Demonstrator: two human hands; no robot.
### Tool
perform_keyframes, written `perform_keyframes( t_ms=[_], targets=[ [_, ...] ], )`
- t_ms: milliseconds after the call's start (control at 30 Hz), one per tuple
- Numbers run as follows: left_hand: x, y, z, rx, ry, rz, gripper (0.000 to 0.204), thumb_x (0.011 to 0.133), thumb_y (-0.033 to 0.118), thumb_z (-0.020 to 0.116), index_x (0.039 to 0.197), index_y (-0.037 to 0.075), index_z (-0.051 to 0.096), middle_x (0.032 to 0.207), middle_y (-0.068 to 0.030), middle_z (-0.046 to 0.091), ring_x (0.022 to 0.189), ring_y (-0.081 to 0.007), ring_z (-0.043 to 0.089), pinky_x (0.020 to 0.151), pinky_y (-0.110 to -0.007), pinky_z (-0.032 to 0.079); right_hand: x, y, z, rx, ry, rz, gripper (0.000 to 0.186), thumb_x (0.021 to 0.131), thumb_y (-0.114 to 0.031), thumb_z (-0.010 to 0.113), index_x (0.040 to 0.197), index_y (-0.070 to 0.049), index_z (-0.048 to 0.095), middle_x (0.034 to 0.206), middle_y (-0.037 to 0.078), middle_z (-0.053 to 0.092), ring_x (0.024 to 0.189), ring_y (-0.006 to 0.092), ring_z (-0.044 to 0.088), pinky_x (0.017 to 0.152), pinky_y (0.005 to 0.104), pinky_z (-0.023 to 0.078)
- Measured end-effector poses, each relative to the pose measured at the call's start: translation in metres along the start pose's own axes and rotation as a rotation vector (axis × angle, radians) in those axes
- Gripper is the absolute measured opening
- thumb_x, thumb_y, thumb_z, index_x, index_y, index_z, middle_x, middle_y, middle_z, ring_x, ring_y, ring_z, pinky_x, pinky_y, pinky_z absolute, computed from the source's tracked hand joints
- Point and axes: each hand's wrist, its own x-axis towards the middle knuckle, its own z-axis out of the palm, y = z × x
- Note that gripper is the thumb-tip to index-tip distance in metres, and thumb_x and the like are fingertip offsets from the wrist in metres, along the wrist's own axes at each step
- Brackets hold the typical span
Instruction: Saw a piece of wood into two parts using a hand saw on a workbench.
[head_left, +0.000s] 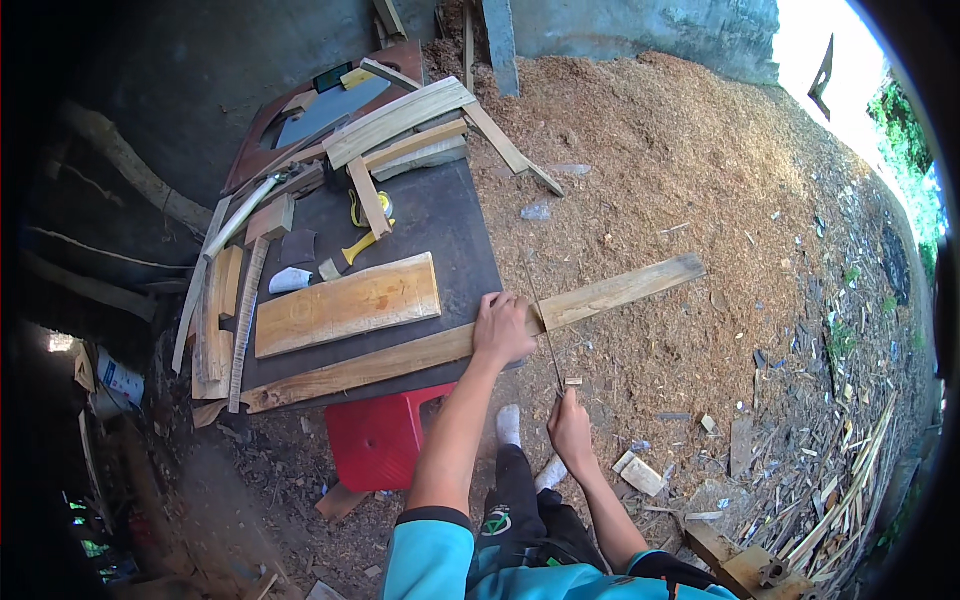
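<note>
A long narrow wooden plank lies across the front edge of a dark worktable and juts out to the right over the sawdust. My left hand presses flat on the plank at the table's corner. My right hand grips the handle of a thin hand saw whose blade runs up across the plank just right of my left hand. A small offcut sits by the saw handle.
A wide board lies on the table, with a yellow-handled tool, a tape measure and stacked planks behind. A red plastic stool stands under the table. Sawdust and wood scraps cover the ground.
</note>
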Motion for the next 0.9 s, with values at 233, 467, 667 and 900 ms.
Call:
perform_keyframes(
  t_ms=[233,467,667,900],
  targets=[
    [0.004,0.005,0.002,-0.087,0.039,0.026,0.046,0.057,0.019,0.066,0.100,0.003,0.058,0.101,-0.0132,0.062,0.112,-0.0213,0.049,0.100,-0.035,0.027,0.068,-0.015,0.012,0.059,0.118,-0.103,0.012,0.086,-0.005,0.048,0.087,0.006,0.041,0.059,0.029,0.052,0.057,0.0467,0.053,0.048,0.0525,0.040],
    [0.003,0.000,-0.003,-0.004,-0.005,-0.001,0.048,0.058,0.020,0.068,0.101,0.003,0.057,0.098,-0.0123,0.062,0.111,-0.0199,0.049,0.100,-0.034,0.027,-0.016,0.009,0.002,0.054,-0.037,0.058,0.009,0.086,-0.002,0.046,0.087,0.005,0.040,0.058,0.029,0.051,0.058,0.0471,0.054,0.049,0.0543,0.039],
    [0.007,0.007,0.000,-0.073,0.030,0.017,0.044,0.058,0.020,0.068,0.098,0.003,0.058,0.096,-0.0118,0.062,0.109,-0.0209,0.051,0.099,-0.034,0.028,0.078,-0.024,0.012,0.082,0.122,-0.111,0.010,0.086,-0.002,0.045,0.088,0.007,0.040,0.059,0.030,0.053,0.060,0.0468,0.055,0.050,0.0532,0.042],
    [0.000,0.003,0.002,-0.041,0.004,0.010,0.041,0.057,0.019,0.067,0.094,0.002,0.059,0.101,-0.0131,0.062,0.110,-0.0217,0.051,0.098,-0.035,0.029,-0.021,0.017,0.005,0.043,-0.034,0.049,0.012,0.085,-0.003,0.046,0.092,0.006,0.042,0.059,0.030,0.053,0.059,0.0468,0.055,0.052,0.0539,0.042]
  ],
)
